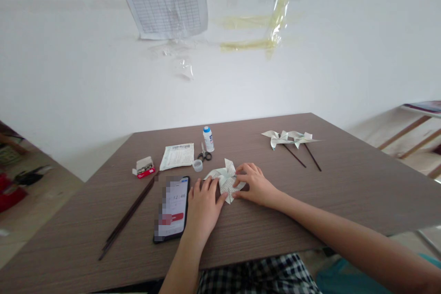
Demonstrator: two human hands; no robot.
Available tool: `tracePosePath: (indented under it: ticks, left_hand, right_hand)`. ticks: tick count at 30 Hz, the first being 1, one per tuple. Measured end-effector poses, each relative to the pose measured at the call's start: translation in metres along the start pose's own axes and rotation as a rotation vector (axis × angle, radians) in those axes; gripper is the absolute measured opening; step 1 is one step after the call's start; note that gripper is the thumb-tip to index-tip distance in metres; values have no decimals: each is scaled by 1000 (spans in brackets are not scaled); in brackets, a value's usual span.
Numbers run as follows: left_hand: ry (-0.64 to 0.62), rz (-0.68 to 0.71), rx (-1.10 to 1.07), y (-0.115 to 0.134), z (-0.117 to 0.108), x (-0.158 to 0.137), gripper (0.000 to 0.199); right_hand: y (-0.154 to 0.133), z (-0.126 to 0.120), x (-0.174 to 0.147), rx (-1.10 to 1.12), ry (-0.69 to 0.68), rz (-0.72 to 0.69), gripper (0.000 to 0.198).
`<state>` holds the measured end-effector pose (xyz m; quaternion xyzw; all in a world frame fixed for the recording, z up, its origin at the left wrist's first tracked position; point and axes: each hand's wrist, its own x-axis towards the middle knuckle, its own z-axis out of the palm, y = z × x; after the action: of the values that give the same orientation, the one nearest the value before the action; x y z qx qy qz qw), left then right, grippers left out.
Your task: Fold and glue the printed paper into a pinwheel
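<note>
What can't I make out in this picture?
In the head view:
White printed-paper pinwheel: partly hidden by the left hand and right hand.
Black-edged rectangular phone: screen partly masked by pixel blocks.
White gridded paper sheet: top cut off by the edge, writing too small.

On bench (pixel 344 193): pinwheel (pixel 225 177) between left grip (pixel 205 200) and right grip (pixel 255 184), touching both. Phone (pixel 177 206) just left of left grip, sticks (pixel 129 216) further left, box (pixel 144 167) near their far end. Beyond left grip: paper (pixel 177 155), then cup (pixel 197 165) to its right, scissors (pixel 204 155) behind cup, bottle (pixel 208 140) behind scissors. Two more pinwheels (pixel 282 138) beyond right grip, well off to its right.
</note>
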<state>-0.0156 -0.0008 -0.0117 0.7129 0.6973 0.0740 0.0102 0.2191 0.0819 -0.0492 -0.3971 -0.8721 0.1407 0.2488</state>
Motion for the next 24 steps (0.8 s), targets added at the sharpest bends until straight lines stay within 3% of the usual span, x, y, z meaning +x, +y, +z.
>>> tracePosePath:
  ticks: [6, 11, 15, 24]
  left_hand:
    - [29, -7, 3, -1, 4, 0, 52]
    - [-1, -4, -1, 0, 3, 0, 54]
    - [-6, 2, -2, 1, 1, 0, 55]
    - [-55, 14, 10, 3, -6, -2, 57]
  right_hand:
    - [12, -1, 4, -169, 33, -157, 8]
    - [26, 5, 6, -225, 59, -280, 5]
    - [28, 7, 7, -225, 100, -304, 1]
    - [23, 7, 15, -158, 89, -290, 16]
